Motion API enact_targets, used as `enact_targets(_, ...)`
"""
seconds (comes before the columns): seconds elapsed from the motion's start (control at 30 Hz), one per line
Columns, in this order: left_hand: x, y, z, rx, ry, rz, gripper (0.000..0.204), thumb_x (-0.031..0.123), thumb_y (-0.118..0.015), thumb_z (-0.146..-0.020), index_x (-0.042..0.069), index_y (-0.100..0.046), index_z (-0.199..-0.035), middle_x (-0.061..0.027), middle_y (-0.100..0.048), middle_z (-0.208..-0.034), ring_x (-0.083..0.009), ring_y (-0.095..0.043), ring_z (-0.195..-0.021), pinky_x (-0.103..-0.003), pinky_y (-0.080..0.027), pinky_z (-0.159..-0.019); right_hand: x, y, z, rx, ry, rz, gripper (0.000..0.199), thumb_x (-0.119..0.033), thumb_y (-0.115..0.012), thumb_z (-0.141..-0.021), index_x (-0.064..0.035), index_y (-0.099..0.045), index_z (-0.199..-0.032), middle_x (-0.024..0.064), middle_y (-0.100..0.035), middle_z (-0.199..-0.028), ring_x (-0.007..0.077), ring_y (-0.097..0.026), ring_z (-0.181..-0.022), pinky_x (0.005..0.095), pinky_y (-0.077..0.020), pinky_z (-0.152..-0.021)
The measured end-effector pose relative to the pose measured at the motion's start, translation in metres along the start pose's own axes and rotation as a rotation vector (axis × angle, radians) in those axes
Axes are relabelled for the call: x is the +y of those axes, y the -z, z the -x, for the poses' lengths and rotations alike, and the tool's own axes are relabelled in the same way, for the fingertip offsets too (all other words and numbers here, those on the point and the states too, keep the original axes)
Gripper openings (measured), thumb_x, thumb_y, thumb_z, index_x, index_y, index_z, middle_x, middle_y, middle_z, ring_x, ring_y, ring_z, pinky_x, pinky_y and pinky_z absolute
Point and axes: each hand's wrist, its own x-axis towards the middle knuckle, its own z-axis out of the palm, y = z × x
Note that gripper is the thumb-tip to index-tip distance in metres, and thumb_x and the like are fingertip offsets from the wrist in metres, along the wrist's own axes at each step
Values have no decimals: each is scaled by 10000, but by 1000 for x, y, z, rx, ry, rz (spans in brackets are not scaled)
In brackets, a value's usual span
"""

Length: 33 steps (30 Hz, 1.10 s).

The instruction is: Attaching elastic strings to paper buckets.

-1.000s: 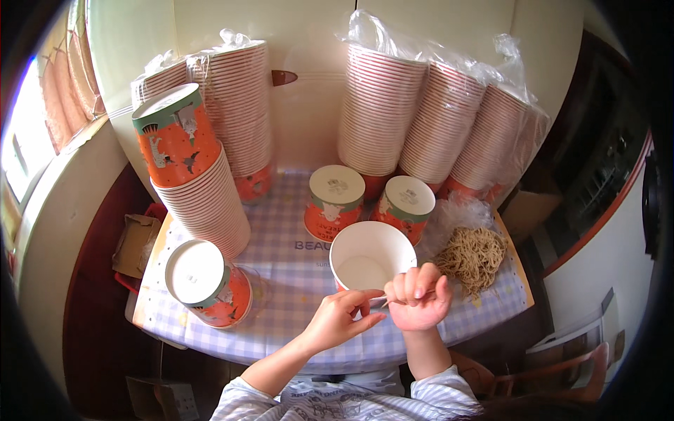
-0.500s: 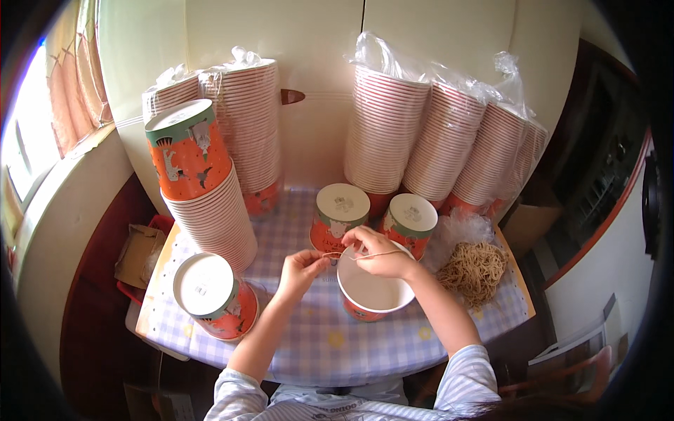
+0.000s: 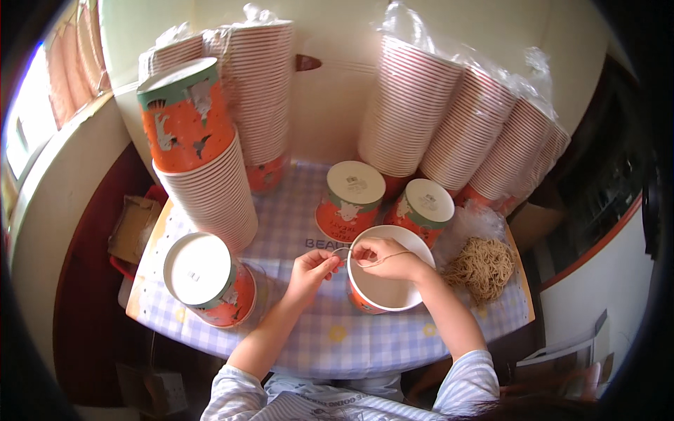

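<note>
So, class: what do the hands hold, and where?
A thin cord, stretched between left hand and right hand, pinched near its ends, above the open cup.

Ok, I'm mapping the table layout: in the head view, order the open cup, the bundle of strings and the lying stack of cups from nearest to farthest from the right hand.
1. Open cup: under the right hand.
2. Bundle of strings: to its right.
3. Lying stack of cups: far left, beyond the left hand.

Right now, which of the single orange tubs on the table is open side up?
The tub under the right hand: its white inside shows. The other three stand upside down, white bases up.
</note>
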Motion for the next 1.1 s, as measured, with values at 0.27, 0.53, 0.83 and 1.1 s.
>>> enact_targets(0.27, 3, 2, 10, -70, -60, -58, 113, 129, -645, -831, 20, -629, -855, -41, -655, -782, -50, -517, -626, -198, -409, -545, 3, 3, 3, -137, 122, -5, 301, -201, -722, -735, -64, -584, -965, 45, -610, -976, 173, -565, -920, 307, -442, -811)
enact_targets(0.53, 9, -5, 19, -181, -54, -53, 108, 113, -644, -832, 20, -623, -883, -22, -648, -790, -41, -537, -658, -184, -422, -557, 29, 10, 17, -119, 131, -332, 263, -22, -722, -718, -36, -577, -937, 19, -599, -934, 108, -557, -885, 256, -457, -797)
enact_targets(0.83, 6, -11, 24, -217, -68, -40, 133, 97, -629, -843, -22, -609, -900, -33, -643, -817, -66, -589, -759, -205, -488, -666, 25, 3, 14, -158, 153, -326, 255, -92, -738, -727, -33, -596, -930, 25, -612, -927, 117, -569, -884, 259, -456, -777)
enact_targets(1.1, 4, -12, 24, -202, -105, -28, 125, 92, -636, -837, -19, -613, -889, -31, -639, -805, -63, -576, -729, -205, -478, -642, 18, 5, 11, -223, 100, -203, 263, -76, -738, -714, -56, -598, -936, 30, -620, -974, 125, -568, -942, 275, -440, -835)
